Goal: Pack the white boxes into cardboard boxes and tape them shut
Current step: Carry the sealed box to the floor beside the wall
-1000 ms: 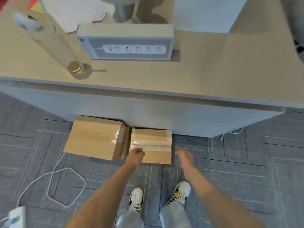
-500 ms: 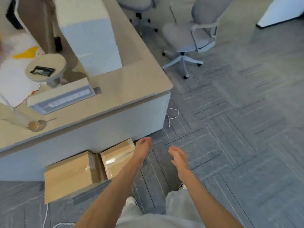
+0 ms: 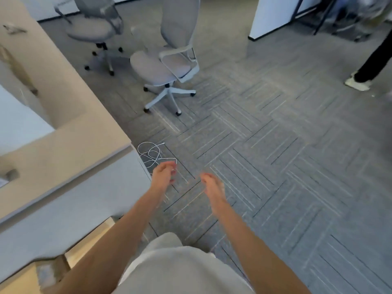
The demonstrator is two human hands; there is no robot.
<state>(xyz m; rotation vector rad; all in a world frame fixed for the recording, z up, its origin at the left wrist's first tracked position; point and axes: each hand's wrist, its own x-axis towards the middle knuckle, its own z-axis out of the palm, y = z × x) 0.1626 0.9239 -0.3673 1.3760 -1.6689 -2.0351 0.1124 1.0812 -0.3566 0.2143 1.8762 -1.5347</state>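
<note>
Both my arms reach out over the grey carpet, holding nothing. My left hand point(image 3: 163, 174) hangs with loosely curled fingers near the desk's corner. My right hand point(image 3: 212, 184) is relaxed, fingers pointing away from me. Two taped cardboard boxes lie on the floor against the desk's side at the bottom left: one point(image 3: 93, 240) partly hidden by my left arm, the other point(image 3: 19, 279) cut by the frame edge. No white boxes are in sight.
A beige desk point(image 3: 70, 149) fills the left. A coiled white cable point(image 3: 151, 154) lies on the carpet by its corner. Two grey office chairs point(image 3: 169, 66) point(image 3: 95, 28) stand ahead. Another person's leg point(image 3: 373, 64) is at the far right.
My view has swung right, away from the desk and boxes toward the floor. My left hand has come off the smaller cardboard box; both hands now hang free over the carpet.
</note>
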